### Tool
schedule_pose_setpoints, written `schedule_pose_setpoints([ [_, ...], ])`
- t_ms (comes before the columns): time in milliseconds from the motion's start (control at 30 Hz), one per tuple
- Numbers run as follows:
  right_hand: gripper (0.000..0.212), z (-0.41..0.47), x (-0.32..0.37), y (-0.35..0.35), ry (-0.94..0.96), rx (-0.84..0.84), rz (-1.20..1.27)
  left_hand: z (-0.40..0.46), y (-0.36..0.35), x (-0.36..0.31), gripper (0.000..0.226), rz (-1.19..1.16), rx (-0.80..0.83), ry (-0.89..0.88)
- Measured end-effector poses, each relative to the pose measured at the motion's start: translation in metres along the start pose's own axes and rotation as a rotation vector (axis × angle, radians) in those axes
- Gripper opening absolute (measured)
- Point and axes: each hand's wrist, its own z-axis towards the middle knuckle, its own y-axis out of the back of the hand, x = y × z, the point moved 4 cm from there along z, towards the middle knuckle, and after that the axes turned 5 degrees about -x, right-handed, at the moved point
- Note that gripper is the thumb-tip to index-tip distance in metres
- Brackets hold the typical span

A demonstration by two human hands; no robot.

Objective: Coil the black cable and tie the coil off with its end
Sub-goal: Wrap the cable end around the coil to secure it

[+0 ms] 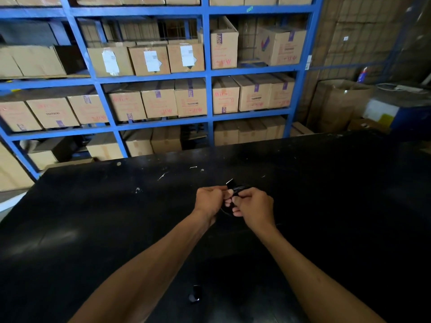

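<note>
1. Two bare hands, left hand [211, 198] and right hand [254, 205], closed around small coil of thin black cable [240, 189].
2. Held just above scuffed black tabletop [116, 206], fingertips nearly touching.
3. Beyond: blue metal shelving [207, 75] stacked with cardboard boxes [190, 97].

The black cable [240, 189] looks shiny and smooth. The counter [93, 206] is dark, matt and scratched. The boxes [158, 101] are brown cardboard on blue painted metal shelves [207, 75].

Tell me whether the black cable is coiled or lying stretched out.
Coiled: the black cable is bunched in small loops between the left hand and right hand.
</note>
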Motion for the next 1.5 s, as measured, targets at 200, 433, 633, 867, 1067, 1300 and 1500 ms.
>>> schedule_pose_setpoints([
  [200,0.016,0.007,0.005,0.011,0.160,0.063,-0.075,0.004,0.002,0.005,0.014,0.122,0.013,-0.073],
  [433,0.028,0.001,0.026,0.018,0.665,0.160,-0.685,0.005,-0.002,-0.001,0.018,0.193,0.092,-0.099],
  [633,0.009,-0.004,0.050,0.035,1.061,0.185,-0.995,0.003,0.004,0.011,0.018,0.319,0.121,-0.071],
  [867,0.018,0.007,0.055,0.047,0.999,0.246,-0.830,0.004,0.006,0.006,0.011,0.085,0.008,0.091],
  [1067,0.034,-0.007,0.048,0.035,1.106,0.273,-0.948,0.006,0.002,-0.020,0.014,0.050,0.010,0.085],
  [1300,0.026,-0.007,0.049,0.024,1.295,0.254,-1.209,0.002,-0.001,-0.029,0.016,0.074,0.046,0.102],
  [1500,0.021,-0.003,0.058,0.031,1.123,0.167,-0.938,-0.005,0.001,-0.024,0.013,0.131,0.083,0.039],
])
